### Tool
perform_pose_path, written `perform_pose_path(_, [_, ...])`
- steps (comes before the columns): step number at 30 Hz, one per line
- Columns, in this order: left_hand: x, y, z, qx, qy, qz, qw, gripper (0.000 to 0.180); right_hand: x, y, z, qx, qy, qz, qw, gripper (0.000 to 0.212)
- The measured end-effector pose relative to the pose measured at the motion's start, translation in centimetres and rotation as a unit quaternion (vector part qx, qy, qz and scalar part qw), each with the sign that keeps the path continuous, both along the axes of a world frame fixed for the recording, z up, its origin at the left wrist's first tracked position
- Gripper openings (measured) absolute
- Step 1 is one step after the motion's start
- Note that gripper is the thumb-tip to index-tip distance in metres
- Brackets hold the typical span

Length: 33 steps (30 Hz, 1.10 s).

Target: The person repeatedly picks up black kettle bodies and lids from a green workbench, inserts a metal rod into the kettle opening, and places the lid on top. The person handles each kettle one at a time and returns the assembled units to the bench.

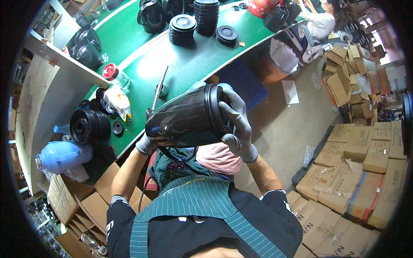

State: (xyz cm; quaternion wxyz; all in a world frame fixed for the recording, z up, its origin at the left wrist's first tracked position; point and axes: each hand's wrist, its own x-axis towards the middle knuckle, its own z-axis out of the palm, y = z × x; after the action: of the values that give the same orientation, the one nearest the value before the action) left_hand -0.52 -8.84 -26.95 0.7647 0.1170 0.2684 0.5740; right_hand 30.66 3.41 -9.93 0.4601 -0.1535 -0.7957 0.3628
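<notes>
Both hands, in grey gloves, hold a glossy black jug [180, 118] tilted on its side above my lap. Its wide ridged rim faces right. My right hand [238, 122] is closed on the rim end, fingers spread across the edge and thumb below. At the narrower left end, my left hand [146, 145] supports the jug from beneath; most of its fingers are hidden behind it. A metal rod [160, 88] stands on the green bench [140, 101] just beyond the jug.
Stacked black lids [182, 29] and more black jugs [151, 16] stand at the bench's far side. A red-capped jar [116, 76], black discs [88, 126] and a blue bottle [64, 155] lie left. Cardboard boxes [329, 185] fill the right. A co-worker [318, 19] sits far right.
</notes>
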Motion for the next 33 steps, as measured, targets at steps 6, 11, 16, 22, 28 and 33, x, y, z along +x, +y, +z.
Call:
perform_pose_path(6, [-1.1, -3.0, 2.8, 0.044, 0.378, -0.032, 0.924, 0.052, 0.6, 0.4, 0.3, -0.052, 0.024, 0.037, 0.998, 0.078])
perform_pose_path(11, [-3.5, -4.4, 1.2, 0.105, 0.419, 0.031, 0.901, 0.055, 0.4, 1.3, 0.7, -0.060, 0.023, 0.101, 0.993, 0.087])
perform_pose_path(16, [-0.5, 2.1, 13.4, 0.241, 0.746, 0.190, 0.591, 0.043, 0.6, 0.8, 0.1, -0.409, 0.090, 0.088, 0.904, 0.107])
perform_pose_path(22, [1.1, 2.1, 16.0, 0.371, 0.769, 0.209, 0.477, 0.045, -0.7, 1.0, 1.6, -0.613, 0.020, 0.038, 0.789, 0.074])
perform_pose_path(28, [0.4, 2.1, 10.6, 0.216, 0.703, 0.106, 0.669, 0.048, -0.7, -1.1, 0.5, -0.108, -0.079, -0.101, 0.986, 0.061])
perform_pose_path(33, [-0.7, -2.8, -1.8, 0.123, 0.136, 0.026, 0.983, 0.071, -0.7, 0.2, 4.2, 0.040, -0.090, 0.014, 0.995, 0.083])
